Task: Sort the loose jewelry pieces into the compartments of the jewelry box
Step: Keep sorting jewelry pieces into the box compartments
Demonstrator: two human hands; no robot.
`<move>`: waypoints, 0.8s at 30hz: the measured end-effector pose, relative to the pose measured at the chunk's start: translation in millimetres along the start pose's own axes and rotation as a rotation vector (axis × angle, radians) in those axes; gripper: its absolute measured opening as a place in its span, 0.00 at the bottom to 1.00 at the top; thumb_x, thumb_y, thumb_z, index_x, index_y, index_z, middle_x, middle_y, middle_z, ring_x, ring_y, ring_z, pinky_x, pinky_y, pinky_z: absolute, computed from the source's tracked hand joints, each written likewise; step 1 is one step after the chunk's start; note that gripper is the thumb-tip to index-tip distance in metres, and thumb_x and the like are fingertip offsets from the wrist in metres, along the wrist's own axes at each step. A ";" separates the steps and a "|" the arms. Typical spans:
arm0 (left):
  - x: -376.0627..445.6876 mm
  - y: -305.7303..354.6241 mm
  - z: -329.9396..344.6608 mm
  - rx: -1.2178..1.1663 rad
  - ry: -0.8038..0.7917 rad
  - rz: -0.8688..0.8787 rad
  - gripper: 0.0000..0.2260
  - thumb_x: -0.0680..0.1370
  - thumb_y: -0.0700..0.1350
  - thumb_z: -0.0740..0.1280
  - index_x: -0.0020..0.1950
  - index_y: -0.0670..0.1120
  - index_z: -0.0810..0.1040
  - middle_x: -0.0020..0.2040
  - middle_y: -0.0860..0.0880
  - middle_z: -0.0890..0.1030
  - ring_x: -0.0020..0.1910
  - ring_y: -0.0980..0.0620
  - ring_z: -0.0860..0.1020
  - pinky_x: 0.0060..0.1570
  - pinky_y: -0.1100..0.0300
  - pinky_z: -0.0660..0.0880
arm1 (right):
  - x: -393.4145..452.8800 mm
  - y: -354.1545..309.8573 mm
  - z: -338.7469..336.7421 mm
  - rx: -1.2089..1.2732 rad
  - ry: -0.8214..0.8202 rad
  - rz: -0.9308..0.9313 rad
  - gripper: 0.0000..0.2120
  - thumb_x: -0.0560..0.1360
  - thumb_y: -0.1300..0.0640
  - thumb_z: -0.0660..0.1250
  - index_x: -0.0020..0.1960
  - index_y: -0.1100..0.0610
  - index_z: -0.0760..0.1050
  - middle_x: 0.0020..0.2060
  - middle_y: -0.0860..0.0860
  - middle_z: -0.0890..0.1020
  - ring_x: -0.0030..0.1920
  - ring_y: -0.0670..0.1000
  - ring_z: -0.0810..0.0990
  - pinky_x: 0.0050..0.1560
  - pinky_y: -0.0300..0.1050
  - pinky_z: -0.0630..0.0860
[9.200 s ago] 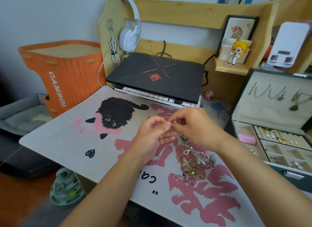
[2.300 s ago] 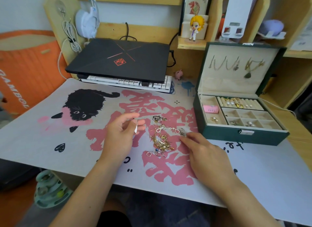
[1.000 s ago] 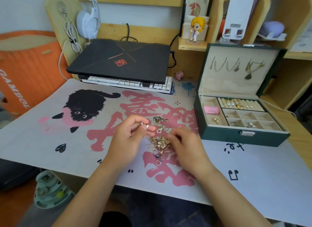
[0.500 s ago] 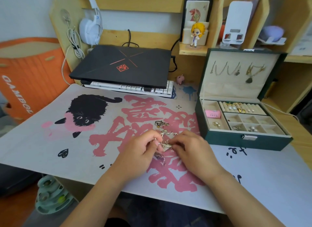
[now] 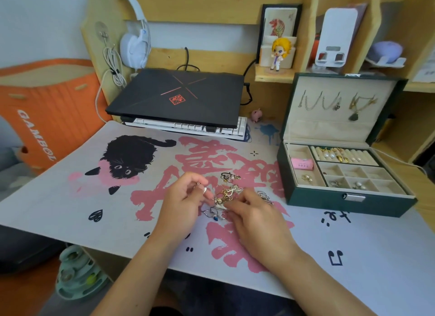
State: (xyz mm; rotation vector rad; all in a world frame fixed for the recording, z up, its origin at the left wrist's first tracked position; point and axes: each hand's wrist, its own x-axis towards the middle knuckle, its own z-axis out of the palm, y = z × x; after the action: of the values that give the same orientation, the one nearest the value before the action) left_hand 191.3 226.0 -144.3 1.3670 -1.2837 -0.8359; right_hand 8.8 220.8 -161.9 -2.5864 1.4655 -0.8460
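Pile: tangled heap of gold and silver loose jewelry (image 5: 227, 194) is lying at frame centre on the printed worktop mat (image 5: 94, 198).
Left hand (image 5: 182, 204): fingers are pinching a small silver piece (image 5: 204, 189).
Right hand (image 5: 255, 213): fingers are curling into the heap; whether they are gripping anything cannot be told.
Box: open dark-green jewelry box (image 5: 348, 199) is sitting at right, well apart.
Risk: hooked pieces are likely snagging, so lifting one could be dragging others off the mat.

both hands (image 5: 255, 219) in jewelry pile (image 5: 227, 194), box (image 5: 348, 199) open

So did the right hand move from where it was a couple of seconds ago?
Yes. The right hand has shifted left along the desk mat, away from the green jewelry box, and now reaches into the jewelry pile.
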 end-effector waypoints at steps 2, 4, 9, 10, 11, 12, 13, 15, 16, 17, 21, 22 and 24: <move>-1.0 0.2 1.8 0.040 -0.016 0.012 0.11 0.85 0.37 0.60 0.50 0.49 0.79 0.42 0.49 0.86 0.41 0.54 0.84 0.44 0.57 0.75 | 3.1 -1.2 2.8 -0.040 -0.020 -0.003 0.10 0.76 0.56 0.69 0.54 0.44 0.83 0.43 0.45 0.74 0.35 0.53 0.79 0.29 0.46 0.73; -1.4 -0.7 2.4 0.091 -0.029 0.032 0.12 0.85 0.38 0.60 0.50 0.52 0.79 0.43 0.52 0.86 0.44 0.42 0.84 0.44 0.46 0.78 | 1.1 -0.7 3.4 -0.069 -0.020 0.005 0.13 0.73 0.59 0.68 0.52 0.45 0.84 0.43 0.46 0.75 0.34 0.54 0.79 0.28 0.46 0.72; -3.3 0.1 1.6 0.127 -0.059 0.046 0.11 0.86 0.41 0.60 0.51 0.54 0.78 0.45 0.57 0.86 0.47 0.37 0.81 0.50 0.44 0.79 | -13.5 6.3 -2.7 0.008 0.060 0.129 0.13 0.70 0.67 0.66 0.44 0.51 0.84 0.42 0.46 0.80 0.37 0.55 0.80 0.34 0.49 0.78; -3.1 -0.5 1.4 0.123 -0.060 0.047 0.11 0.86 0.41 0.59 0.52 0.54 0.78 0.45 0.56 0.86 0.47 0.42 0.82 0.51 0.46 0.79 | -14.6 6.6 -5.1 0.013 0.081 0.166 0.12 0.72 0.66 0.66 0.43 0.52 0.83 0.42 0.46 0.80 0.38 0.54 0.80 0.36 0.49 0.78; -2.5 -1.8 0.9 0.115 -0.057 0.053 0.12 0.86 0.40 0.59 0.52 0.53 0.79 0.45 0.54 0.86 0.47 0.48 0.83 0.51 0.50 0.79 | -15.6 6.7 -7.4 0.024 0.100 0.192 0.10 0.73 0.65 0.66 0.43 0.52 0.82 0.42 0.46 0.79 0.39 0.53 0.80 0.38 0.49 0.78; -1.9 -3.0 0.2 0.108 -0.054 0.064 0.12 0.86 0.40 0.58 0.51 0.52 0.79 0.45 0.53 0.85 0.46 0.51 0.84 0.50 0.54 0.80 | -16.5 6.4 -9.4 0.043 0.117 0.209 0.08 0.74 0.63 0.67 0.43 0.52 0.81 0.42 0.46 0.79 0.39 0.52 0.79 0.39 0.49 0.78; -1.4 -4.1 -0.6 0.108 -0.055 0.078 0.14 0.86 0.39 0.57 0.51 0.52 0.80 0.45 0.53 0.85 0.45 0.53 0.83 0.48 0.58 0.79 | -17.8 6.2 -11.0 0.061 0.124 0.221 0.06 0.74 0.62 0.68 0.44 0.52 0.81 0.43 0.45 0.78 0.39 0.50 0.78 0.40 0.47 0.77; -1.4 -4.7 -1.4 0.148 -0.066 0.118 0.16 0.86 0.38 0.56 0.49 0.52 0.81 0.44 0.56 0.83 0.42 0.54 0.82 0.44 0.64 0.77 | -19.7 5.4 -12.9 0.061 0.095 0.233 0.02 0.73 0.57 0.73 0.46 0.51 0.83 0.43 0.44 0.76 0.39 0.48 0.78 0.41 0.41 0.76; -1.7 -4.9 -1.1 0.181 -0.082 0.141 0.17 0.86 0.37 0.56 0.49 0.53 0.81 0.44 0.58 0.82 0.42 0.54 0.82 0.42 0.65 0.76 | -19.4 5.3 -12.6 0.048 0.069 0.242 0.03 0.73 0.56 0.75 0.46 0.51 0.83 0.43 0.44 0.76 0.40 0.48 0.78 0.42 0.40 0.76; -2.3 -5.6 -0.2 0.217 -0.106 0.162 0.17 0.86 0.37 0.56 0.49 0.53 0.81 0.44 0.60 0.82 0.42 0.55 0.82 0.41 0.65 0.76 | -18.6 5.5 -11.5 0.042 0.046 0.255 0.03 0.73 0.55 0.75 0.47 0.52 0.84 0.43 0.45 0.76 0.41 0.48 0.78 0.43 0.41 0.76; -6.1 -5.0 3.7 0.350 -0.183 0.237 0.15 0.86 0.39 0.57 0.53 0.54 0.81 0.45 0.63 0.83 0.49 0.62 0.82 0.46 0.67 0.77 | -5.1 -0.3 -14.8 0.069 -0.060 0.364 0.02 0.75 0.54 0.71 0.45 0.50 0.83 0.45 0.45 0.76 0.47 0.50 0.77 0.49 0.47 0.76; -6.8 -4.1 4.2 0.358 -0.187 0.243 0.15 0.86 0.40 0.57 0.54 0.54 0.82 0.46 0.62 0.83 0.50 0.63 0.81 0.48 0.67 0.77 | -1.5 -1.2 -16.1 0.068 -0.087 0.385 0.02 0.75 0.54 0.71 0.45 0.50 0.82 0.45 0.45 0.77 0.48 0.50 0.77 0.49 0.47 0.76; -7.9 -2.9 3.4 0.327 -0.181 0.236 0.14 0.86 0.39 0.58 0.55 0.52 0.82 0.48 0.61 0.84 0.51 0.63 0.82 0.49 0.65 0.78 | 4.2 -1.9 -18.6 0.076 -0.137 0.420 0.03 0.75 0.56 0.69 0.43 0.51 0.81 0.45 0.47 0.78 0.47 0.50 0.77 0.47 0.46 0.75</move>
State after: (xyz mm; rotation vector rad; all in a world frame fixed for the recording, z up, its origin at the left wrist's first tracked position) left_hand 187.3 232.5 -149.1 1.3778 -1.7451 -0.6151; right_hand 2.9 222.5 -143.7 -2.1154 1.7987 -0.6404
